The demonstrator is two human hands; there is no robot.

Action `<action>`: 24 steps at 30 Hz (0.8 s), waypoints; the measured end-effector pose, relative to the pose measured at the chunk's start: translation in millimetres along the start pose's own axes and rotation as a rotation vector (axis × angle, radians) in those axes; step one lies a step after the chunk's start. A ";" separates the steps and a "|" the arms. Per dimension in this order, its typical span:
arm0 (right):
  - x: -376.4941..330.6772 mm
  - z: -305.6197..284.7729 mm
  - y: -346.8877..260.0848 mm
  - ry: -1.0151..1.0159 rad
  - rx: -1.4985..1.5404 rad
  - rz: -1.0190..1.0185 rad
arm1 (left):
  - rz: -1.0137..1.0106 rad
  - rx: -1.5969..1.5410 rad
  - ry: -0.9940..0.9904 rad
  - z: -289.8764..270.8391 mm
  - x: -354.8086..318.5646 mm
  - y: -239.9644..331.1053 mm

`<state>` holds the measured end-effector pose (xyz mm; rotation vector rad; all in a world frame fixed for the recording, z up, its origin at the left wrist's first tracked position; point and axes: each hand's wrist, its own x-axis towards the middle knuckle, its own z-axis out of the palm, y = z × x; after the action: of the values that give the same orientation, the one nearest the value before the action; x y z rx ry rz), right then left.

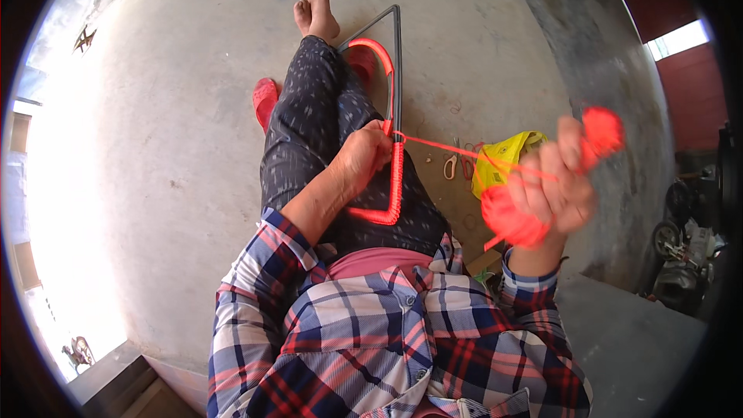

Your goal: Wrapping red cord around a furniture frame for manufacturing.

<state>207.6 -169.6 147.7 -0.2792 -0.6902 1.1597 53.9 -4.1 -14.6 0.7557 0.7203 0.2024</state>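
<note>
Curls the fingers of the left hand (pixel 364 156) around one side of a dark-grey bar frame (pixel 398 54), just beside the orange-red coiled wrapping (pixel 397 186), probably to brace it against the cord's pull. Rests the frame over the patterned trousers (pixel 298 108), reaching both beyond those fingers and back toward the waist, presumably for support from the thighs. Clasps a hank of orange-red cord (pixel 513 218) in the right hand (pixel 553 186), well to the right of the left fingers, with fingers bent around its middle and loose lobes out at both ends, perhaps bundled for easy handling. Blurs too much to tell how firmly. Stretches a strand (pixel 457 148) between both hands' fingers, looking taut, likely to prevent slack. Has pale-handled scissors (pixel 450 168) on the floor (pixel 193 147) between both hands' fingers, and a yellow bag (pixel 507 147) just beside the right ones, apparently for handiness.
</note>
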 end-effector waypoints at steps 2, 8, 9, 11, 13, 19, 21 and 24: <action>-9.8 19.4 2.6 -0.008 0.035 0.078 | 0.010 -0.031 0.048 5.5 0.1 1.7; -10.8 40.4 8.1 -0.150 0.012 0.148 | -0.011 -0.027 0.059 9.4 3.1 3.8; -5.3 37.1 -1.1 -0.195 0.025 0.084 | -0.008 -0.021 0.051 8.6 3.5 7.0; -1.6 27.2 -14.3 -0.152 0.004 0.059 | 0.040 0.093 -0.045 -9.0 5.1 10.9; 2.1 24.0 -24.6 -0.098 -0.086 0.006 | 0.484 0.504 0.207 0.8 5.0 1.6; 19.2 4.3 -11.9 -0.065 -0.126 -0.058 | 0.820 0.867 0.170 46.0 -41.1 37.9; 10.7 -29.1 -7.2 -0.018 -0.518 0.092 | 0.821 0.759 0.279 31.3 -27.0 42.5; 9.8 -60.5 31.7 -0.237 -1.476 0.343 | 0.736 1.013 0.444 -29.9 -24.8 33.8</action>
<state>224.3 -139.6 87.8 -1.5528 -1.6794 0.7920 18.3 26.6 6.5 1.9839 0.9345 0.7148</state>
